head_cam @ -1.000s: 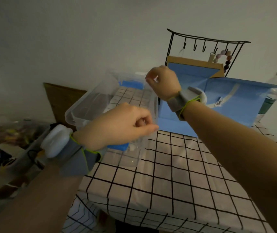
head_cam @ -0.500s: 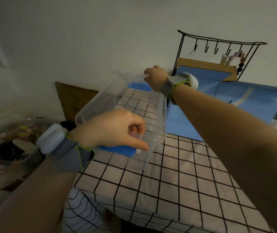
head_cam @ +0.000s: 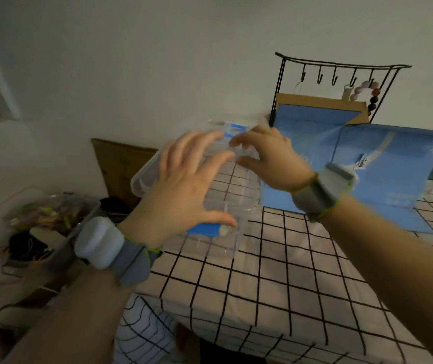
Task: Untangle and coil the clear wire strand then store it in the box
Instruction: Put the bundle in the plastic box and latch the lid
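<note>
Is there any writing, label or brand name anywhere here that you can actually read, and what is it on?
None can be read.
White tag on the blue bag: dark print, too blurred to read.
Blue label on the clear box: no legible text.

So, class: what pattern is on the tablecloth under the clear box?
White tablecloth with a black grid of squares, seen in the head view.

Home room, checked tablecloth (head_cam: 275, 271), jewellery hook stand (head_cam: 341, 72)

My box (head_cam: 144, 177) is clear with blue clips; the table (head_cam: 275, 271) wears white cloth gridded black; the bag (head_cam: 394, 179) is blue.
</note>
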`<action>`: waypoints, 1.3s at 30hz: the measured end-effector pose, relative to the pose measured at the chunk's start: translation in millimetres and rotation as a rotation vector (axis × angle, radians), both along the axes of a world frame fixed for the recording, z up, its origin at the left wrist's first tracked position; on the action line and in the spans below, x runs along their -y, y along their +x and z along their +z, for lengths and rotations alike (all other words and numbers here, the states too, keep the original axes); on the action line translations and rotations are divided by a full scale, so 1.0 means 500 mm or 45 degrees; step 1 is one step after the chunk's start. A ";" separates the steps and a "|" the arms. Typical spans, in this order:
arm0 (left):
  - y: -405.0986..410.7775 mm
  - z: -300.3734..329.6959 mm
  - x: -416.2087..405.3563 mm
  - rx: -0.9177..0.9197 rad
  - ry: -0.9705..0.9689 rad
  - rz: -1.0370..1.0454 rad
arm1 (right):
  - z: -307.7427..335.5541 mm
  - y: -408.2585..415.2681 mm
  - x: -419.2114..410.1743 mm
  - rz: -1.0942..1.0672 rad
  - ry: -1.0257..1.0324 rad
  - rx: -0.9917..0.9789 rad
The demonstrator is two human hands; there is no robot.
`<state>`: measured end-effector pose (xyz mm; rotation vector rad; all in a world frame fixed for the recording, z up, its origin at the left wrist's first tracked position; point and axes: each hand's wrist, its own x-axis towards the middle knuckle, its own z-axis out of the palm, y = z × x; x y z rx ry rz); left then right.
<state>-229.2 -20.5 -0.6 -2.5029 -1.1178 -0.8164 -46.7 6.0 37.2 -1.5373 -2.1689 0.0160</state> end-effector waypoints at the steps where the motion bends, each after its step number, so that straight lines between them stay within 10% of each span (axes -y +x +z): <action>1: -0.005 -0.002 0.002 -0.009 0.054 0.050 | -0.006 0.000 0.025 0.039 0.002 -0.033; 24: -0.086 -0.041 0.040 -0.087 -0.082 -0.033 | -0.065 -0.057 0.129 0.270 0.120 0.171; 39: -0.084 -0.015 0.035 0.289 -0.192 -0.167 | -0.059 -0.066 0.118 0.236 0.150 0.045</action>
